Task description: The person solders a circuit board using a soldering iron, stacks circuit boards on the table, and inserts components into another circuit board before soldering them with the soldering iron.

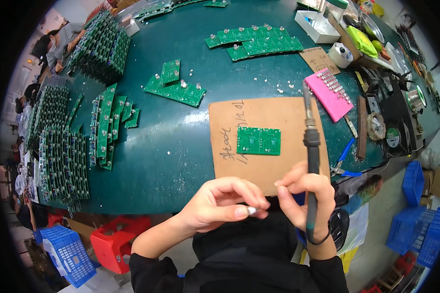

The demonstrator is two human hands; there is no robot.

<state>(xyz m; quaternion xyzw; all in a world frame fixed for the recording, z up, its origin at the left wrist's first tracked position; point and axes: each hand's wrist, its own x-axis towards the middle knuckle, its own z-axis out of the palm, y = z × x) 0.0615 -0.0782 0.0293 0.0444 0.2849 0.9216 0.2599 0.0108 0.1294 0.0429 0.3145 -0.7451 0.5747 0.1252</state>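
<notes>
My right hand point(305, 195) grips a dark soldering iron point(311, 146) whose tip points away from me, past the right edge of a brown cardboard sheet point(274, 117). A pair of joined green circuit boards point(259, 140) lies flat on that cardboard, just left of the iron. My left hand point(222, 202) hovers near the table's front edge, pinching a small silvery part point(252, 211) between thumb and fingers. The two hands nearly touch.
Stacks of green circuit boards point(63, 146) stand at the left, more boards point(176, 88) lie mid-table and at the back point(254, 41). A pink foam pad with metal parts point(330, 93), blue-handled cutters point(344, 156), solder spool point(393, 136) sit right. Blue crates point(415, 219) and a red stool point(115, 241) are on the floor.
</notes>
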